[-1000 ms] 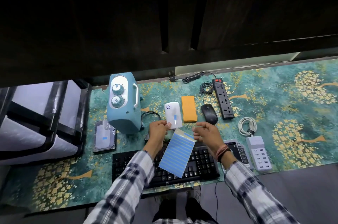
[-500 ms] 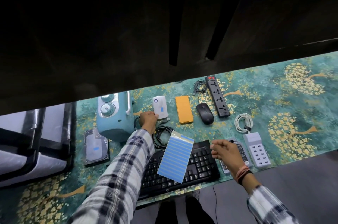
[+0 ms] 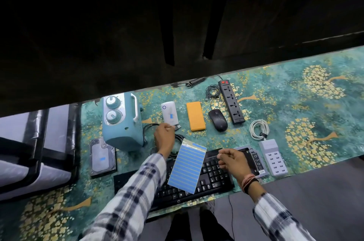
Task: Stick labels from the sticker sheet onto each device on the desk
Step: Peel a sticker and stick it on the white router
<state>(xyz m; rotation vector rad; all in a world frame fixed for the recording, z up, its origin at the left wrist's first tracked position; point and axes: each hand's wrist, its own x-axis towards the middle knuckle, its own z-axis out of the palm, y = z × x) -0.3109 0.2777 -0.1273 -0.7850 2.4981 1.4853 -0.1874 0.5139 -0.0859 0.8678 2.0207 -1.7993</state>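
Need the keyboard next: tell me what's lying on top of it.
The sticker sheet lies across the keyboard, hiding the keys beneath it. The right hand hovers over its right end.

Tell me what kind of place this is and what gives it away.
Probably a desk or work table at home or in an office, set up for sorting electronics. A black keyboard, a mouse and a power strip lie on a teal patterned cloth, with a blue sticker sheet on the keyboard.
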